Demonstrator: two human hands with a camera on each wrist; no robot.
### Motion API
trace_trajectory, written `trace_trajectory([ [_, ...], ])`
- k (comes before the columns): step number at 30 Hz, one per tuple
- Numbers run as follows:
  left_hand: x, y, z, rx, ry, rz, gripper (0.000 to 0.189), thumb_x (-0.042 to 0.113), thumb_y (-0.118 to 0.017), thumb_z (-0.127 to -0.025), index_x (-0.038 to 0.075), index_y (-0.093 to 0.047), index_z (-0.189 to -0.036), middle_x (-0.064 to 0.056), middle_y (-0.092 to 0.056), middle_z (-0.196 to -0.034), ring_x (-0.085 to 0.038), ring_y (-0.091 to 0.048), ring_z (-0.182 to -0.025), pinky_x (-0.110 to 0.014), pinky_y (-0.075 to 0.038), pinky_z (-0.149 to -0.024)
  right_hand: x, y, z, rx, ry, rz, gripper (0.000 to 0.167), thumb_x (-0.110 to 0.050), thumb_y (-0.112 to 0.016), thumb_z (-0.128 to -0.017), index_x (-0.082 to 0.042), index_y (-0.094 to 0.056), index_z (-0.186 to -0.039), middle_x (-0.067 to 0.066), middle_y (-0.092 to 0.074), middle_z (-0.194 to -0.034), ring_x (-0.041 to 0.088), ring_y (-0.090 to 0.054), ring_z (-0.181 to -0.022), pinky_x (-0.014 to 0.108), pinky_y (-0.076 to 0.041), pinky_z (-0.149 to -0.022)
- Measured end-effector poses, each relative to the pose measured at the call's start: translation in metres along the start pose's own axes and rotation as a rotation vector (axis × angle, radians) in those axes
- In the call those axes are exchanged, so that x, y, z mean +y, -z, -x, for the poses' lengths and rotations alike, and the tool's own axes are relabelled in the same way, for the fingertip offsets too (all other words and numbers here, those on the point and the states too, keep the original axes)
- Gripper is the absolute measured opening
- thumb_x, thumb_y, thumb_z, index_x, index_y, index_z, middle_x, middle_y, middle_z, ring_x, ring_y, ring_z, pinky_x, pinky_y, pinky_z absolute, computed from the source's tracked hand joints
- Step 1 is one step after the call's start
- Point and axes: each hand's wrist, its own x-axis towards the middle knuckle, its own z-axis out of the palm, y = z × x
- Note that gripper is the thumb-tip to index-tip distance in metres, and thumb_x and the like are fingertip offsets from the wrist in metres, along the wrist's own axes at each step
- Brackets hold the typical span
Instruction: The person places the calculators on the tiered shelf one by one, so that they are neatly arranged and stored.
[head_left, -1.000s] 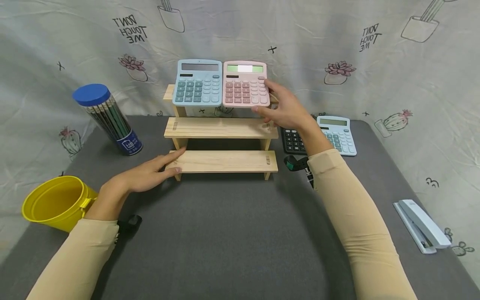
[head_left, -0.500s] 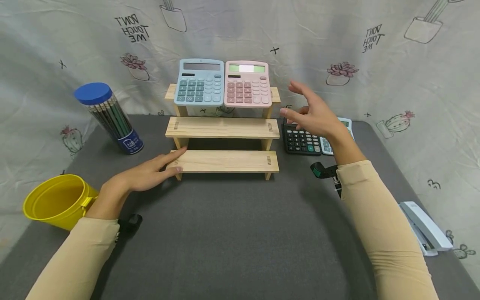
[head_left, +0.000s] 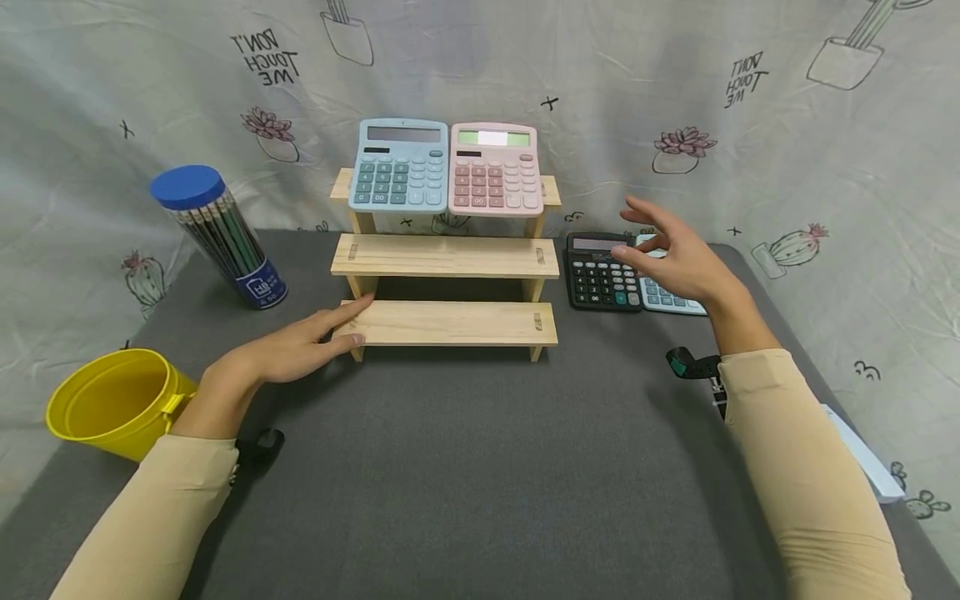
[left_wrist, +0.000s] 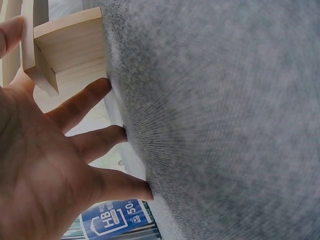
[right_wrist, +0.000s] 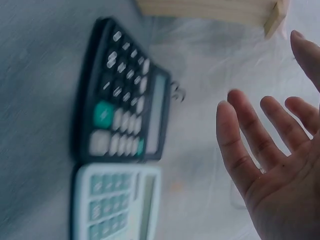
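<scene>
My left hand (head_left: 288, 348) rests at the left end of the lowest step of a three-tier wooden shelf (head_left: 450, 323), thumb and forefinger on the wood. In the left wrist view its other fingers are spread, their tips down at the grey cloth (left_wrist: 225, 125). With nothing in it, my right hand (head_left: 678, 254) hovers over two calculators, fingers relaxed. One is a black calculator (head_left: 603, 283); beside it a light blue calculator (head_left: 667, 298) is partly covered by the hand. On the top tier a blue calculator (head_left: 398, 167) and a pink calculator (head_left: 495, 171) lean side by side.
A jar of pencils (head_left: 225, 237) with a blue lid stands at the back left. In front of it is a yellow bucket (head_left: 112, 404), near my left forearm. At the right edge a stapler (head_left: 866, 458) is mostly hidden by my right sleeve. Printed cloth hangs behind.
My right hand has left the pink calculator on the top tier and moved right and down, over the black and light blue calculators. The left hand has stayed on the shelf.
</scene>
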Motion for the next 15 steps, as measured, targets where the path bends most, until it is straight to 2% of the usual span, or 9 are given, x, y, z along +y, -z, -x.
trace_trajectory([
  [6, 0.002, 0.001, -0.002, -0.002, -0.005, -0.009, 0.066, 0.051, -0.040, -0.110, 0.035, -0.010, -0.166, -0.020, -0.013, -0.171, -0.046, -0.016, -0.154, -0.072, -0.018, -0.116, 0.032, 0.003, 0.013, 0.009, -0.056, 0.015, 0.080, -0.037, -0.065, -0.102, -0.025, -0.018, -0.166, 0.011, -0.035, -0.165, 0.044, -0.053, -0.128, 0.061, -0.046, -0.095],
  [15, -0.001, 0.000, -0.001, -0.002, 0.008, -0.022, 0.066, 0.051, -0.039, -0.110, 0.034, -0.010, -0.167, -0.017, -0.012, -0.172, -0.047, -0.018, -0.153, -0.074, -0.019, -0.115, 0.069, 0.004, 0.023, 0.046, -0.132, 0.041, 0.084, -0.043, -0.064, -0.101, -0.017, -0.018, -0.166, 0.017, -0.036, -0.164, 0.048, -0.038, -0.141, 0.068, -0.034, -0.107],
])
